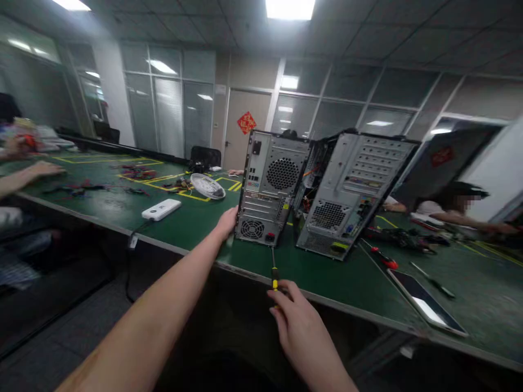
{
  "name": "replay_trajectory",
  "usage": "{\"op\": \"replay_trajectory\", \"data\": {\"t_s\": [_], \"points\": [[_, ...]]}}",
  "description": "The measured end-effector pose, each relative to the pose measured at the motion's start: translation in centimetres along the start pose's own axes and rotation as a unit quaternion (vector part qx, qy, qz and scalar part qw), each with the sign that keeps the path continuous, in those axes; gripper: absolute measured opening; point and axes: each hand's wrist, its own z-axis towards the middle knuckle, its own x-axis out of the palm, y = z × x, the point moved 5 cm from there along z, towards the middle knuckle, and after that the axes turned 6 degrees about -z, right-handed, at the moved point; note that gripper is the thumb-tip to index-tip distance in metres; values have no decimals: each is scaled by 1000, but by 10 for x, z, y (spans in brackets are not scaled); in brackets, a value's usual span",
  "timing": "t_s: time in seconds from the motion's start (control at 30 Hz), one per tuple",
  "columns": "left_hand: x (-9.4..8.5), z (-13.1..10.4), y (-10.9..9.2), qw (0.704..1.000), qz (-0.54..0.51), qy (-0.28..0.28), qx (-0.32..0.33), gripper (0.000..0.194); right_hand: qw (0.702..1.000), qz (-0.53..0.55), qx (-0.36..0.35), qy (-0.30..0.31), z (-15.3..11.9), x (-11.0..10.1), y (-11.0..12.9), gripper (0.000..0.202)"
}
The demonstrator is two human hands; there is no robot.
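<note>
2 bare forearms [151, 305] reach in; the right hand [296, 318] pinches a yellow-and-black screwdriver [274, 275], its tip near the bottom edge of 1 of 2 computer cases [265, 188] on a green table [327, 283]. The left hand [227, 222] meets that case's side, fingers hidden; I cannot tell its grip. Farther back lies a white basket [207, 186].

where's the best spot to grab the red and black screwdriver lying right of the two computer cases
Probably by its handle, coming from above on the near side: it's the thicker end and lies nearer the wearer, while the thin shaft points toward the right-hand computer case. The phone lies close to the handle's end.
</note>
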Motion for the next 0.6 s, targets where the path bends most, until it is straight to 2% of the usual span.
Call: {"op": "replay_trajectory", "data": {"t_s": [0.6], "points": [[3, -1, 6, 998, -59, -2, -34, 54, 999, -15, 19, -21, -2, -1, -2, 33]]}}
